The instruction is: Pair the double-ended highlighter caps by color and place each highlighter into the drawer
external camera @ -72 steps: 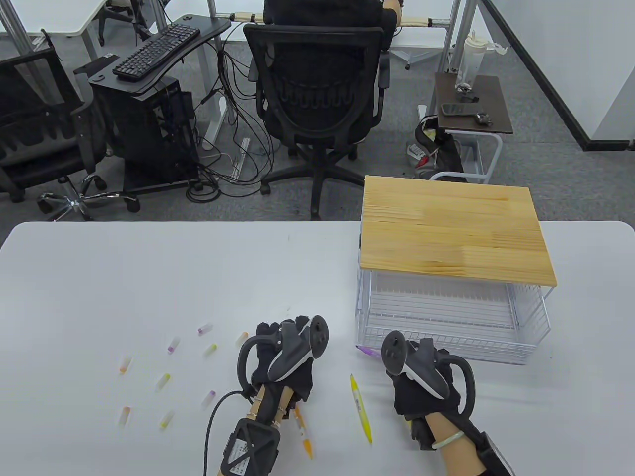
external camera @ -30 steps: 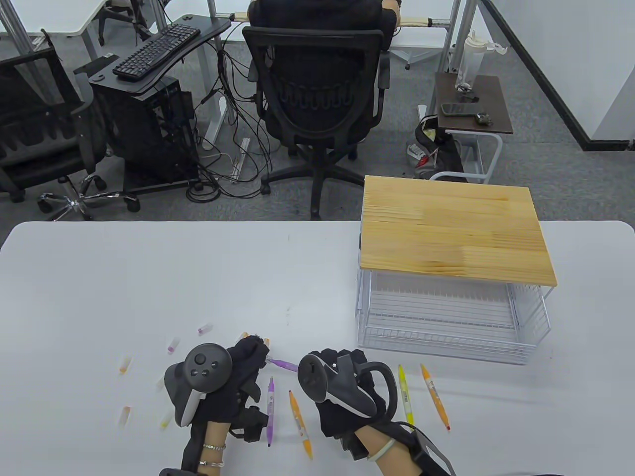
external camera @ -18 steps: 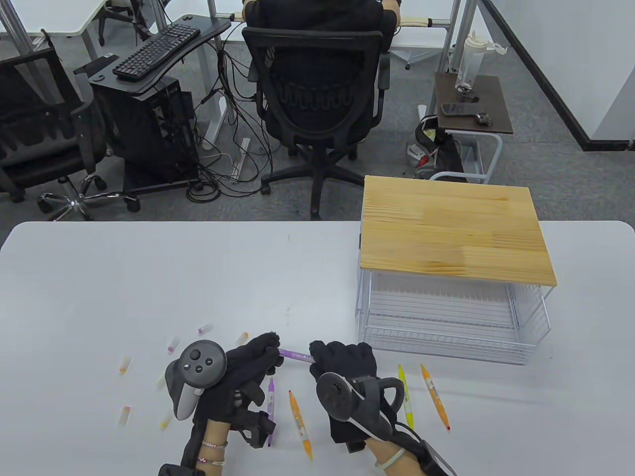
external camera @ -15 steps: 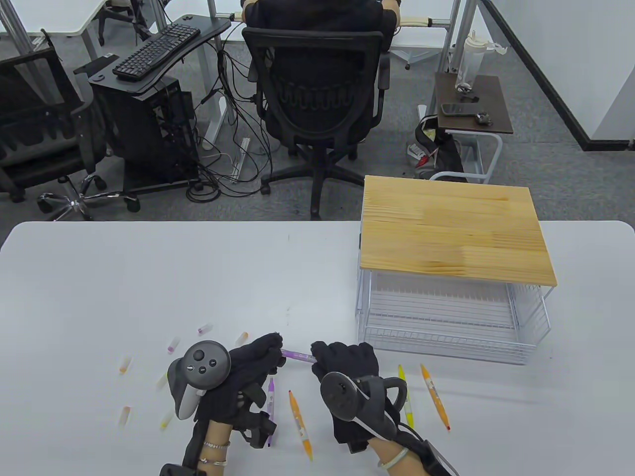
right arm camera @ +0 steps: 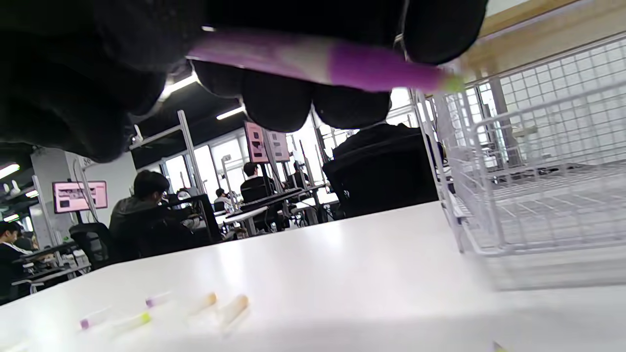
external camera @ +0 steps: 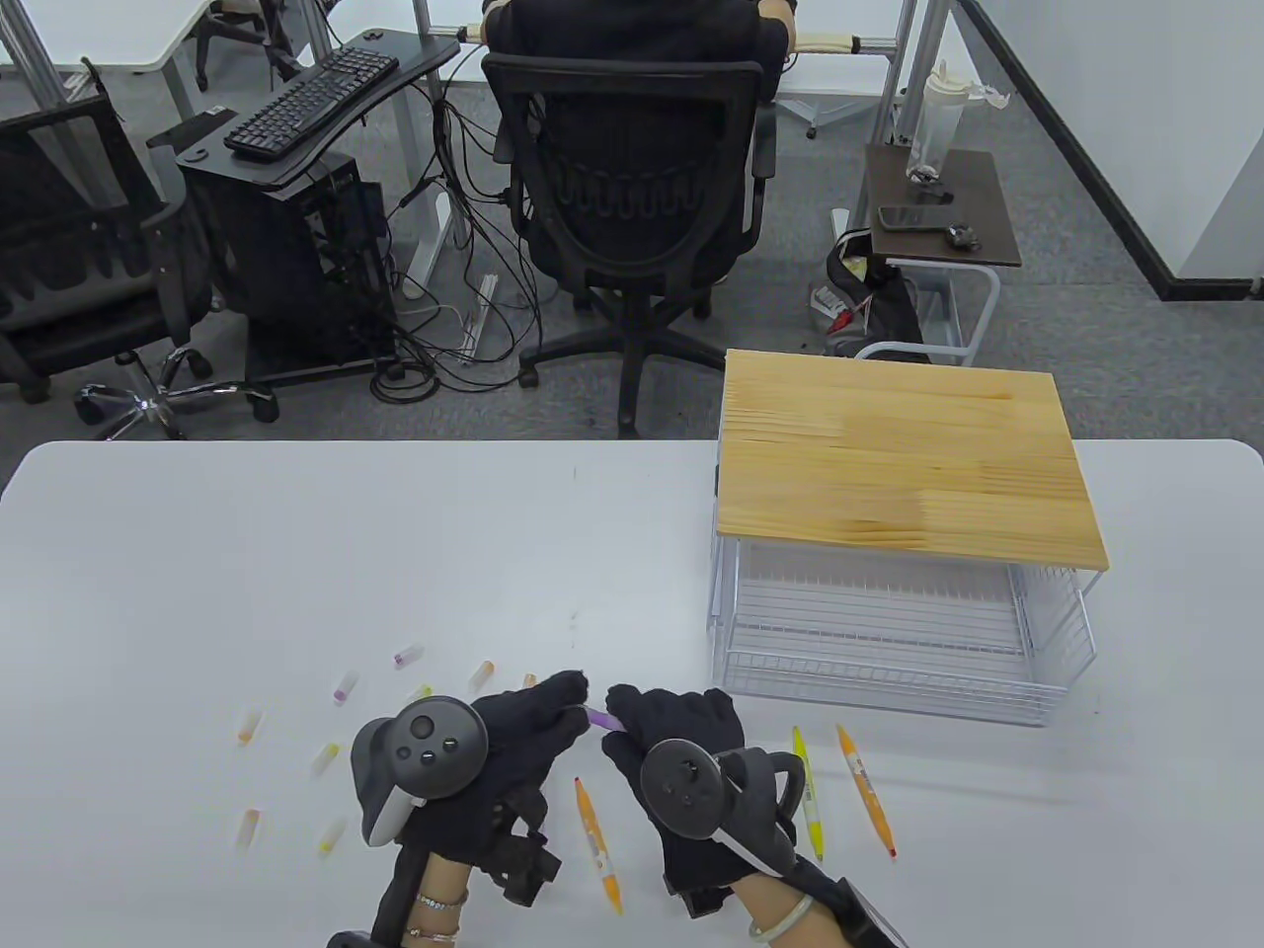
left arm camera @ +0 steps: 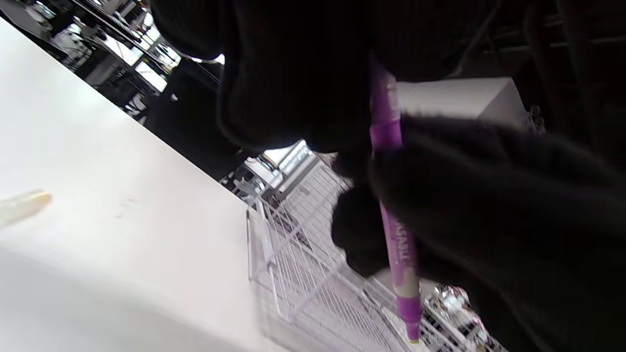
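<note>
Low over the counter (external camera: 296, 553), both hands meet. Left hand (external camera: 523, 736) and right hand (external camera: 681, 736) each have fingers clamped on the purple highlighter (external camera: 599, 719). Judgement: hold the barrel steady, push the cap straight on.

Count: two orange highlighters, one yellow, lying loose; roughly nine loose caps; one wire drawer (external camera: 889, 681).

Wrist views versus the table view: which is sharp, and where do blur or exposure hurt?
Table view: sharp and evenly lit, table edge bowed by the wide lens. Left wrist view: black gloves underexposed; purple highlighter legible, wire drawer and table smeared. Right wrist view: highlighter and caps soft, background office sharper.
</note>
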Motion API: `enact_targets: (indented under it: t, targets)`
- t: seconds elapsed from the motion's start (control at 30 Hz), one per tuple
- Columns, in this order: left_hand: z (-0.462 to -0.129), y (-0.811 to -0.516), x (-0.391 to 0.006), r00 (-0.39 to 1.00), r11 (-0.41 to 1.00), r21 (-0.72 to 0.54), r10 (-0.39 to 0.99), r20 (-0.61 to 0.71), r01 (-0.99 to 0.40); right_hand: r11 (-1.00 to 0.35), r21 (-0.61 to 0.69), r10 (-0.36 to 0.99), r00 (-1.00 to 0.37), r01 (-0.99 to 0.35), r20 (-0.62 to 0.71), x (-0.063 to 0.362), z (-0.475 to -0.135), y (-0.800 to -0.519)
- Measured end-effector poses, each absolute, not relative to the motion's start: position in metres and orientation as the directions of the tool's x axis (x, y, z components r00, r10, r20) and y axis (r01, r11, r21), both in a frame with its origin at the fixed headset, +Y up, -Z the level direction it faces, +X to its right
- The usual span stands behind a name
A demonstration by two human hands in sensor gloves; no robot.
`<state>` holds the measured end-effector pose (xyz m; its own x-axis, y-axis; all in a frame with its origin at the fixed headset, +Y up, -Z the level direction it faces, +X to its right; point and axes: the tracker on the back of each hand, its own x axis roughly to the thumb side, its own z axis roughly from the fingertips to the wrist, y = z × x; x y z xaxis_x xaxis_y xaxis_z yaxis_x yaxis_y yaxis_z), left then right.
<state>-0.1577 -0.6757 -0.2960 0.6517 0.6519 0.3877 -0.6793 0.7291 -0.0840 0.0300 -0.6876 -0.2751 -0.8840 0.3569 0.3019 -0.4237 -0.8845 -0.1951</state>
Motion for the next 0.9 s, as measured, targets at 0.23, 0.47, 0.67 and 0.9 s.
enact_targets:
  t: [0.23, 0.47, 0.67, 0.9]
  targets:
    - [-0.293, -0.669, -0.166, 0.729, 0.803, -0.059, 0.566, 0.384, -0.593, -0.902, -0.282, 0.253, -0.929, -0.327, 0.270, 0.032, -0.271, -0.683]
    - [-0.302, -0.676, -0.225, 0.915, 0.918, 0.074, 0.378, 0.139, -0.390, -0.802, -0.179, 0.513, -0.811, -0.570, 0.283, 0.061, -0.274, -0.666]
    - [-0.317, -0.707, -0.241, 0.970, 0.970, -0.036, 0.240, -0.036, -0.241, -0.762, -0.152, 0.574, -0.765, -0.630, 0.291, 0.078, -0.277, -0.660]
    - [-0.331, -0.739, -0.241, 0.988, 0.973, -0.230, -0.013, -0.154, -0.023, -0.740, -0.160, 0.596, -0.748, -0.653, 0.292, 0.090, -0.281, -0.660]
